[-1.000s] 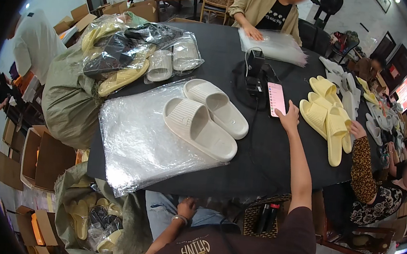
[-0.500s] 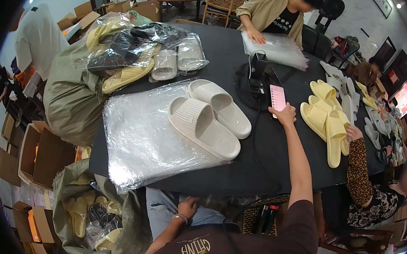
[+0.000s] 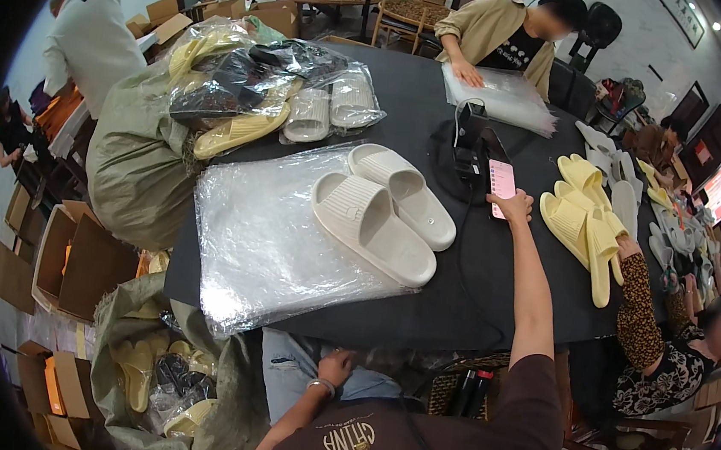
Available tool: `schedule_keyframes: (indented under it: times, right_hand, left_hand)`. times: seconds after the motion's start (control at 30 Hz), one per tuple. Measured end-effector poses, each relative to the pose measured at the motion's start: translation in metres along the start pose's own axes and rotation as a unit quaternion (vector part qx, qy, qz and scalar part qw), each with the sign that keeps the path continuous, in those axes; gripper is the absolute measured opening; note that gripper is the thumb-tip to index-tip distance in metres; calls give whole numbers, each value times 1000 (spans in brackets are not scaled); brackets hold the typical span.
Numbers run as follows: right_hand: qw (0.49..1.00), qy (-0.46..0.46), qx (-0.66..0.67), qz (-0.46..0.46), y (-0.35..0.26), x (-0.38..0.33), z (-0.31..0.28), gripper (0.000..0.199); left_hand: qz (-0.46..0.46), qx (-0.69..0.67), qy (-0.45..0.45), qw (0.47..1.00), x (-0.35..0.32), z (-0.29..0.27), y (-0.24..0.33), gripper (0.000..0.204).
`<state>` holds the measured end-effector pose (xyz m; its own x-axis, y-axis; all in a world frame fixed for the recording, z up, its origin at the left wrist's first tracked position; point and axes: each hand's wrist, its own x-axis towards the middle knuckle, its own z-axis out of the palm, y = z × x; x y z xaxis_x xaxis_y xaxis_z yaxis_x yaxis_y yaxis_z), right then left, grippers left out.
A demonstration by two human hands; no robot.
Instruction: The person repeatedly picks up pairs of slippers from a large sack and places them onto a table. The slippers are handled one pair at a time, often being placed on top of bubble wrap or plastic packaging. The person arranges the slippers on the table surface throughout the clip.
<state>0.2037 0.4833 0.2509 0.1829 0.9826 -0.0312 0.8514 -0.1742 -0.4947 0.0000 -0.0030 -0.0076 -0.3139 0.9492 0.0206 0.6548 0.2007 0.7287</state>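
Observation:
My right hand (image 3: 515, 208) is closed round the lower end of a smartphone (image 3: 502, 179) with a pinkish lit screen, at the middle right of the table. The phone leans near a black device with cables (image 3: 468, 153). Low in the picture, my left hand (image 3: 334, 366) rests on my jeans below the table edge; its fingers are too small and shaded to read. Between my arms, on the table, a pair of off-white ribbed slides (image 3: 396, 258) lies partly on a stack of clear plastic bags (image 3: 265, 242). Neither hand touches them.
Bagged slippers (image 3: 234, 102) pile up at the back left over a green woven sack (image 3: 130, 162). Another open sack (image 3: 106, 383) of slippers stands lower left by cardboard boxes (image 3: 90, 274). Yellow slides (image 3: 579, 223) lie at right beside a co-worker's hand; another co-worker touches plastic bags (image 3: 508, 101) across the table.
The view has shifted slightly, so the table's things sit a bit further right. At the right, the co-worker's hand is lower at the yellow slides. My right hand still holds the smartphone.

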Motion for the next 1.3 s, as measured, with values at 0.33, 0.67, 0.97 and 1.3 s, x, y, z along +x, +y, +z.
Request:
schedule_keyframes:
  times: [0.33,0.67,0.97,1.3]
  right_hand:
    - [968,104,28,-227,-4,-31,9,73]
    - [834,-171,-33,-524,-93,-192,14,67]
    - [878,-155,15,-453,-137,-150,99,61]
    - [707,-312,238,-588,-201,-225,46,29]
  left_hand:
    - [90,10,-4,996,-1,-54,34,28]
    - [265,86,363,889,16,-227,147,35]
    - [-39,276,375,884,33,-256,79,33]
    - [-34,268,369,889,33,-253,74,36]
